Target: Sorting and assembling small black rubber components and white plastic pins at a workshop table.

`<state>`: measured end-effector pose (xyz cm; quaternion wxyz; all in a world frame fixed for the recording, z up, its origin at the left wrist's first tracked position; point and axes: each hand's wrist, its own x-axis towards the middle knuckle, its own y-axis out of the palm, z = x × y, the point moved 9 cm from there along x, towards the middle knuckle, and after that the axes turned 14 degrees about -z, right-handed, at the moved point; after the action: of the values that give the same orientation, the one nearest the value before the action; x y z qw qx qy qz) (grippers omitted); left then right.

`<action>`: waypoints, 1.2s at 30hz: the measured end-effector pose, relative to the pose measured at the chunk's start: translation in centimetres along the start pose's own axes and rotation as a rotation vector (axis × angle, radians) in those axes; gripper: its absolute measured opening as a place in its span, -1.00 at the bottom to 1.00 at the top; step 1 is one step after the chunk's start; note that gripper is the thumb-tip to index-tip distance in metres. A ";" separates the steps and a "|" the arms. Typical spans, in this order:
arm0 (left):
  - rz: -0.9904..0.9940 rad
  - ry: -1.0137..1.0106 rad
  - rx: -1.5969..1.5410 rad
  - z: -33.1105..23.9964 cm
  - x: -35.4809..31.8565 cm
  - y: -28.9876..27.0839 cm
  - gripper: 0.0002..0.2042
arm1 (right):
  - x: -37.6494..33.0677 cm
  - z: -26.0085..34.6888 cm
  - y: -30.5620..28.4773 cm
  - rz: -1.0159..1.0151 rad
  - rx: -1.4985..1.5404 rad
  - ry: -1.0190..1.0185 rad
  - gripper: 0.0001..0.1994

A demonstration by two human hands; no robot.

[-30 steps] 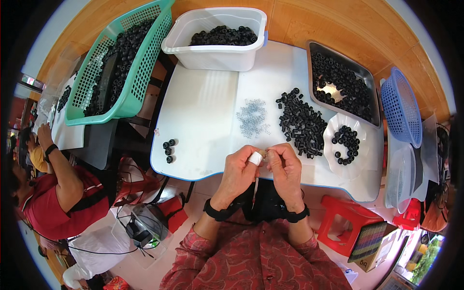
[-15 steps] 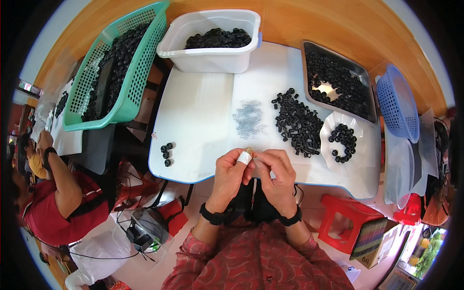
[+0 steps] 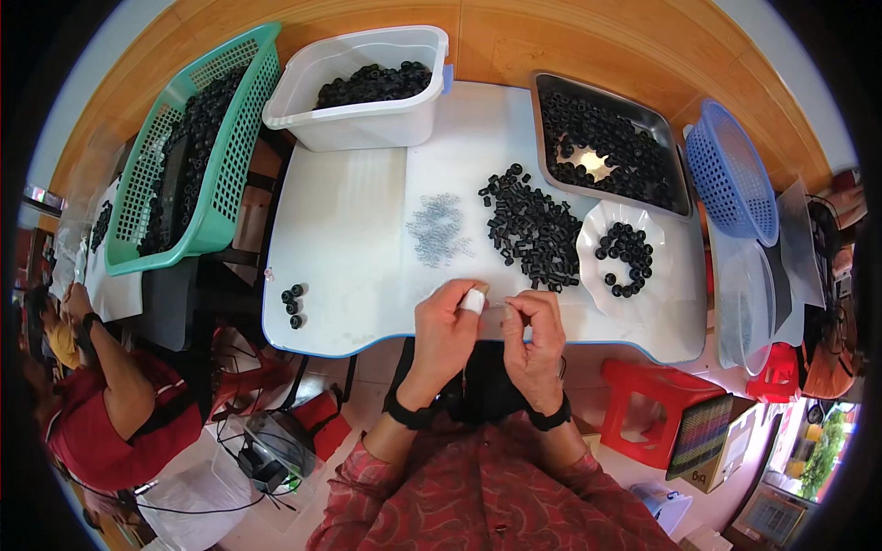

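Note:
My left hand is over the near edge of the white table, its fingers curled and a white wrap around the thumb. Beside it my right hand has thumb and forefinger pinched together. A small gap separates the hands; whatever tiny thing they hold is too small to make out. Beyond them lie a scatter of tiny clear pieces and a heap of short black cylindrical parts. To the right, a white scalloped plate bears several round black parts.
Black parts fill a metal tray, a white tub and a green basket. A few round black parts sit at the table's left. A blue basket and red stool are right; another person sits left.
My hands have drawn slightly apart, the right one moving away from the left thumb. The whole view has shifted, so the table things appear further left.

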<state>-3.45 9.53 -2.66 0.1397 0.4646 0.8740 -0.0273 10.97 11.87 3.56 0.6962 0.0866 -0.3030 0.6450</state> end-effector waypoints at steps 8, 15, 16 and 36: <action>-0.116 0.762 0.562 -5.1 1.1 4.5 -0.73 | -0.3 -2.6 -2.4 -0.089 -0.068 0.101 -0.88; -0.127 0.793 0.743 -4.3 1.6 5.2 -0.70 | -0.4 -2.6 -2.5 -0.067 -0.037 0.148 -0.88; -0.122 0.793 0.743 -4.3 1.6 5.2 -0.70 | -0.5 -2.7 -2.5 -0.068 -0.033 0.148 -0.88; 0.114 0.946 0.507 -7.1 -1.8 13.4 -0.77 | -0.4 -2.4 -8.7 -0.280 -0.107 0.110 -0.89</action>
<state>6.94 16.93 5.71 -0.3845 0.4921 0.7808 -0.0173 19.98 11.45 3.78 0.7984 0.0554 -0.2833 0.5284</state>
